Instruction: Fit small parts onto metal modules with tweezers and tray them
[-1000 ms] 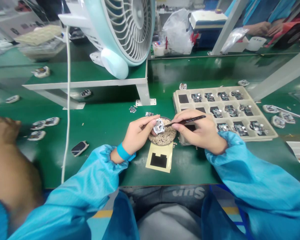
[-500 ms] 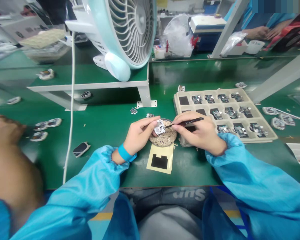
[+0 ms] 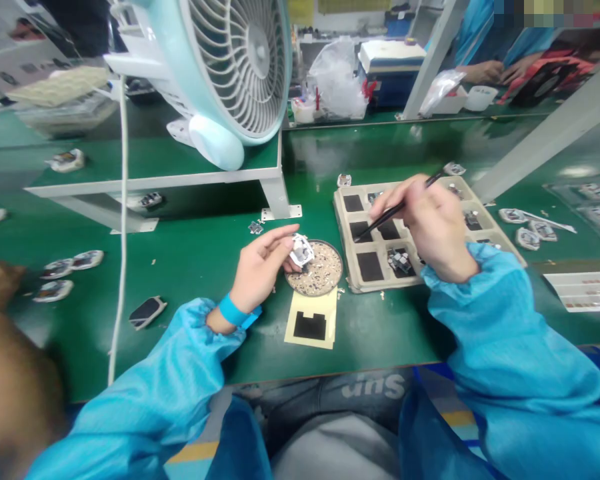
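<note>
My left hand (image 3: pixel 263 263) pinches a small white device housing (image 3: pixel 301 251) between thumb and fingers, just over the left edge of a round dish (image 3: pixel 325 277) full of tiny speckled bits. Wrapped in my right hand (image 3: pixel 425 220) are black tweezers (image 3: pixel 393 215), their tip pointing down and left over the compartmented tray (image 3: pixel 343 230). Several compartments hold small circuit boards (image 3: pixel 401 261), while the left ones show dark pads. My right hand hides part of the tray. In front of the dish lies a yellow sheet (image 3: pixel 296 308) with a black cut-out shape (image 3: pixel 310 325).
A pale blue fan (image 3: pixel 225 143) stands on a raised shelf (image 3: pixel 155 175), its white cable (image 3: pixel 123 233) hanging at left. White housings (image 3: pixel 55 290) lie left and right. Another person's arm (image 3: pixel 17 353) rests at the left edge. A slanted metal post (image 3: pixel 545 123) rises at right.
My right hand has moved right and up from the housing to over the tray, carrying the tweezers. The left hand keeps its hold near the dish. The whole view has shifted slightly.
</note>
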`<move>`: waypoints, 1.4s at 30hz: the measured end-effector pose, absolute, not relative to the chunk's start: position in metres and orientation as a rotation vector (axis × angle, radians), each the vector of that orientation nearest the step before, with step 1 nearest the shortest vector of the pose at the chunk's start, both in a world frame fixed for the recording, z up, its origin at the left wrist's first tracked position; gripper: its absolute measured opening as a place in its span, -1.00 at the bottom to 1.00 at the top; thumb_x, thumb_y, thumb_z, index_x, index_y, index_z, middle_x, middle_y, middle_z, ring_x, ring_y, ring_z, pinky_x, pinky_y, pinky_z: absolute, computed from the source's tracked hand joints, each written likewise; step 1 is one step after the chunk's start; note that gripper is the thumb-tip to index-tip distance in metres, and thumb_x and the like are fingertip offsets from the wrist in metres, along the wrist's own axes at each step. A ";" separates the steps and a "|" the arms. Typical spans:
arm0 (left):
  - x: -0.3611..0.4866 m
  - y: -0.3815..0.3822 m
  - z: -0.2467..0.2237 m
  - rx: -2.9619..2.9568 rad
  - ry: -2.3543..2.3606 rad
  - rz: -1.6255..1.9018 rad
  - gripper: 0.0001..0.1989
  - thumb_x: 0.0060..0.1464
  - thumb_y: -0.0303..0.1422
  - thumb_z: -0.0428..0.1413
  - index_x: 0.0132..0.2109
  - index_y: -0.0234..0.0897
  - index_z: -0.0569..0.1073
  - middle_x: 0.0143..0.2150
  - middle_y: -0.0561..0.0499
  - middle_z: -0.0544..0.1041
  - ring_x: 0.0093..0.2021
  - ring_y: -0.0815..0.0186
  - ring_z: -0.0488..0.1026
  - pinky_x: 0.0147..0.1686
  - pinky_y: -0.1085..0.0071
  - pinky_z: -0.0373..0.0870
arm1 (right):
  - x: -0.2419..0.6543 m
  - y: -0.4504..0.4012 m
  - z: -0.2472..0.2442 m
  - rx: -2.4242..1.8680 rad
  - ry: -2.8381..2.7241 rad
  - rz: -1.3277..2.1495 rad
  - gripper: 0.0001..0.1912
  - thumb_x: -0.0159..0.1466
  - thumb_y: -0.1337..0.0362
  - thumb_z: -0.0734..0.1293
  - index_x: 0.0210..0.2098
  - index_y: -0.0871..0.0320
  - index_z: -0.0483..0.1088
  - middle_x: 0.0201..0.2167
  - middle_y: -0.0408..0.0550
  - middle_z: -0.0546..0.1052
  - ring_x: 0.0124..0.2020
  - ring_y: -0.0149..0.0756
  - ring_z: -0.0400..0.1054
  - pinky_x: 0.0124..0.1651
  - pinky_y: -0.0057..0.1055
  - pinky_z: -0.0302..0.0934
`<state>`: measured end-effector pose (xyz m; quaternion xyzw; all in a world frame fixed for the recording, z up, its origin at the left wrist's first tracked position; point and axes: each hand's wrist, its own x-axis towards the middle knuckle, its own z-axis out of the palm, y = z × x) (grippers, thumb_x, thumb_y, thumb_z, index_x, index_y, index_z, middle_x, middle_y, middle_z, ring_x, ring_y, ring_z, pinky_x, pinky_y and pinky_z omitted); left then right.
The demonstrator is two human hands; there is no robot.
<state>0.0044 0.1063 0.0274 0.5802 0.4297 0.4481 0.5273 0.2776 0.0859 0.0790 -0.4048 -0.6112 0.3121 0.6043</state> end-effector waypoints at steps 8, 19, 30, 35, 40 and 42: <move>0.006 0.107 0.025 1.232 0.906 1.017 -0.46 0.03 -0.35 0.36 0.17 -0.29 0.49 -0.15 -0.06 0.59 -0.43 0.40 0.53 -0.40 0.48 0.52 | 0.325 0.110 0.070 -1.601 -1.537 -0.137 -0.75 0.36 0.11 0.33 -0.30 0.12 0.55 -0.39 -0.06 0.57 -0.31 -0.20 0.42 -0.19 -0.26 0.26; 0.009 0.107 0.020 1.303 0.983 0.946 -0.57 0.05 -0.23 0.37 0.01 -0.36 0.54 -0.34 -0.05 0.60 -0.48 0.38 0.52 -0.50 0.50 0.45 | 0.322 0.136 0.048 -2.035 -1.870 -0.053 -0.66 0.38 0.17 0.27 0.05 -0.01 0.58 0.00 0.06 0.62 -0.01 0.01 0.48 0.01 -0.14 0.31; 0.010 0.106 0.026 1.284 1.033 0.916 -0.64 0.02 -0.13 0.37 -0.20 -0.35 0.58 -0.52 0.02 0.52 -0.64 0.45 0.38 -0.71 0.59 0.20 | 0.327 0.157 0.043 -1.880 -1.800 0.179 -0.85 0.24 0.23 0.40 -0.20 0.12 0.51 -0.23 0.07 0.62 -0.17 -0.08 0.47 -0.10 -0.23 0.27; 0.011 0.103 0.029 1.281 1.028 0.882 -0.64 -0.02 -0.14 0.39 -0.21 -0.33 0.59 -0.51 0.02 0.54 -0.65 0.43 0.39 -0.69 0.55 0.28 | 0.336 0.150 0.040 -1.716 -1.693 0.256 -0.79 0.26 0.21 0.38 -0.15 0.17 0.49 -0.20 0.03 0.63 -0.18 -0.18 0.49 -0.09 -0.27 0.31; 0.013 0.101 0.030 1.253 1.010 0.889 -0.62 0.06 -0.07 0.33 -0.20 -0.34 0.59 -0.51 0.01 0.54 -0.62 0.41 0.42 -0.67 0.55 0.30 | 0.325 0.131 0.066 -1.534 -1.532 0.466 -0.62 0.26 0.11 0.42 -0.02 0.21 0.55 -0.13 0.06 0.64 -0.13 -0.19 0.51 0.01 -0.21 0.33; 0.013 0.100 0.028 1.210 0.973 0.903 -0.59 0.13 -0.04 0.26 -0.18 -0.37 0.61 -0.51 -0.02 0.55 -0.60 0.40 0.43 -0.65 0.54 0.29 | 0.309 0.116 0.082 -1.418 -1.445 0.682 -0.64 0.20 0.05 0.49 -0.14 0.18 0.60 -0.21 -0.01 0.65 -0.21 -0.22 0.50 -0.06 -0.24 0.35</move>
